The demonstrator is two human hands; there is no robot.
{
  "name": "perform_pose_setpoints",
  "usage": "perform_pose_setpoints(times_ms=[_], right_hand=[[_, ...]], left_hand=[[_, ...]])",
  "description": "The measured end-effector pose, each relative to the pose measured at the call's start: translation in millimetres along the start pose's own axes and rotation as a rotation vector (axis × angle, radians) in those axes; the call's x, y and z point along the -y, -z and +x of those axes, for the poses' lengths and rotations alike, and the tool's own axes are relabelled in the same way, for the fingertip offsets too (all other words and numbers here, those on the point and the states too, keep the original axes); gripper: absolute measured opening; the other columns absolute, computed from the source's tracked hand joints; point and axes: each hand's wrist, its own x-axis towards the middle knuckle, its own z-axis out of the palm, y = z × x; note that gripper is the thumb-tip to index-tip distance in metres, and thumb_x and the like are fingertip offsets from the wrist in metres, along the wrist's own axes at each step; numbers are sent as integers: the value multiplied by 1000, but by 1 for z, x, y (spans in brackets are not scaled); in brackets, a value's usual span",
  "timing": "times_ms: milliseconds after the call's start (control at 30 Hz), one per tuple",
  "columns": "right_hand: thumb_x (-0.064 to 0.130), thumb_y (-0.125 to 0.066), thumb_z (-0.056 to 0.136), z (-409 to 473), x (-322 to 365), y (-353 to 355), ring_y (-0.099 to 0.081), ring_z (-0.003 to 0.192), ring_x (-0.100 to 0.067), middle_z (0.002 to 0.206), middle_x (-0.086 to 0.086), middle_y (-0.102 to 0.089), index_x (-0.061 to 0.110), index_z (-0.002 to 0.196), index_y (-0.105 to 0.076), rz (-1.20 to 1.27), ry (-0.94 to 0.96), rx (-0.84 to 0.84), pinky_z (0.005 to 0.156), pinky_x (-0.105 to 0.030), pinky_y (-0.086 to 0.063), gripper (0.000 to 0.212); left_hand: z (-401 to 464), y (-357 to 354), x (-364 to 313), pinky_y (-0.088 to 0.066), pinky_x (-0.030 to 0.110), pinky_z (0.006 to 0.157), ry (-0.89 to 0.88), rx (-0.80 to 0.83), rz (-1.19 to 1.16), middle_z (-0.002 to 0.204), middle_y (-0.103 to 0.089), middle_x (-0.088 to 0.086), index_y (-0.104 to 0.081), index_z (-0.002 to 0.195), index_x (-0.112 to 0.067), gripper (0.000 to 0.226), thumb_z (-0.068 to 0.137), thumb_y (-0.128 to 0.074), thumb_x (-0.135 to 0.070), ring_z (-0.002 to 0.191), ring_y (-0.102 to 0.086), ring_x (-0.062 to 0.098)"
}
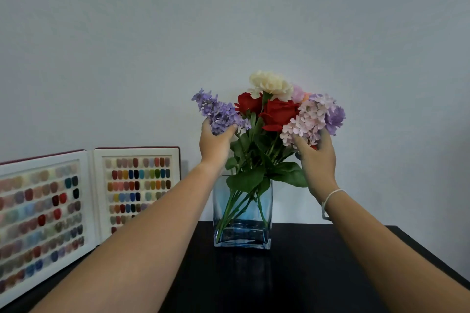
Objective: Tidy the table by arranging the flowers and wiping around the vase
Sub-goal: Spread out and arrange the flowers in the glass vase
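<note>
Left hand [215, 141] raised at the left side of the bouquet, fingers and thumb curled up round the base of a lilac flower spike [218, 112], gripping it. Spike leans out to the left, away from the other blooms. Bare forearm runs down to the lower left of the view.

Right hand [316, 160] raised at the right side, back of hand toward the camera, thumb and fingers cupped under and round a pale pink hydrangea head [306, 122]; holds it from below. White string bracelet [330, 197] on that wrist.

Between the hands: two red roses [278, 112] at centre, a cream carnation [270, 85] topmost, a purple bloom [334, 117] at far right just behind the hydrangea, a small pink flower partly hidden behind the carnation. Green leaves [248, 179] spread over the vase mouth.

Stems stand in a rectangular blue-tinted glass vase [267, 216], upright, directly below the hands. Stems cross inside it and slant toward the lower left corner. Water level hard to judge.

Vase rests on a black table [318, 262], toward its far edge, close to a plain pale wall [229, 20].

Left of the vase, well apart: an open white-framed nail colour sample book [89, 198] with a dark red cover edge, standing against the wall, two panels of coloured nail tips in rows. Left forearm crosses in front of its right panel.
</note>
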Motion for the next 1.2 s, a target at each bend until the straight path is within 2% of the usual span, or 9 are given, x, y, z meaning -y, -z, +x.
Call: perform_pose_setpoints(times_ms=[133, 233, 333, 433, 567, 767, 967, 1067, 1200], right_hand=[[22, -58, 82, 8, 2, -5, -57, 94, -19, 107, -1, -62, 19, 112, -54, -26, 37, -15, 82, -36, -50, 30], [16, -56, 82, 14, 4, -11, -51, 71, -10, 85, 3, -60, 17, 95, -56, -43, 57, -40, 63, -14, -43, 13], [12, -55, 82, 18, 8, -18, -47, 62, 0, 75, 11, -56, 17, 89, -56, -68, 69, -48, 48, -1, -35, 9], [9, -53, 82, 19, 12, -24, -46, 61, 1, 77, 10, -58, 17, 94, -59, -83, 80, -41, 48, -4, -36, 15], [4, -47, 82, 19, 19, -33, -40, 50, -1, 69, 9, -53, 13, 96, -59, -88, 93, -7, 42, -8, -33, 20], [1, -45, 82, 22, 28, -42, -44, 45, 2, 68, 6, -53, 6, 108, -59, -162, 141, -3, 38, -4, -31, 31], [0, -43, 82, 29, 20, -36, -40, 51, -6, 76, 0, -55, 8, 111, -59, -196, 89, -49, 38, -3, -32, 34], [0, -42, 82, 32, 11, -24, -46, 61, -18, 68, 4, -51, 12, 91, -61, -202, 24, -121, 56, -18, -43, 24], [2, -44, 84, 42, 4, -4, -58, 80, -27, 84, -7, -60, 13, 88, -63, -127, -106, -185, 81, -45, -54, 22]], left_hand=[[8, -7, -6, -45, 46, 99, -3, -69, -33, 116, -57, 8, -44, 117, -15, 38, 83, -60, -12, 109, -56, 26], [10, -9, -11, -51, 43, 91, -37, -90, -63, 91, -55, -4, -47, 103, -17, 25, 84, -56, -4, 98, -58, 25], [14, -5, -13, -53, 37, 84, -57, -114, -96, 92, -57, 3, -51, 99, -15, 20, 84, -55, -3, 98, -60, 27], [21, 6, -14, -54, 41, 85, -79, -166, -90, 98, -60, 9, -53, 91, -19, 17, 84, -56, -5, 99, -61, 30], [29, 25, -17, -55, 26, 68, -87, -218, -168, 98, -58, 11, -54, 92, -14, 15, 83, -58, -2, 95, -62, 27], [35, 47, -25, -57, 21, 64, -119, -264, -209, 99, -57, 12, -54, 95, -11, 17, 82, -57, 1, 93, -61, 25], [27, 54, -14, -57, 23, 71, -82, -249, -260, 109, -57, 12, -53, 107, -9, 25, 85, -55, 1, 101, -61, 27], [24, 58, -7, -57, 25, 73, -46, -305, -301, 124, -53, 16, -49, 122, -6, 37, 86, -52, 2, 105, -60, 26], [27, 58, -16, -57, 27, 73, -66, -311, -325, 124, -52, 18, -48, 124, -5, 38, 86, -51, 3, 105, -59, 25]])
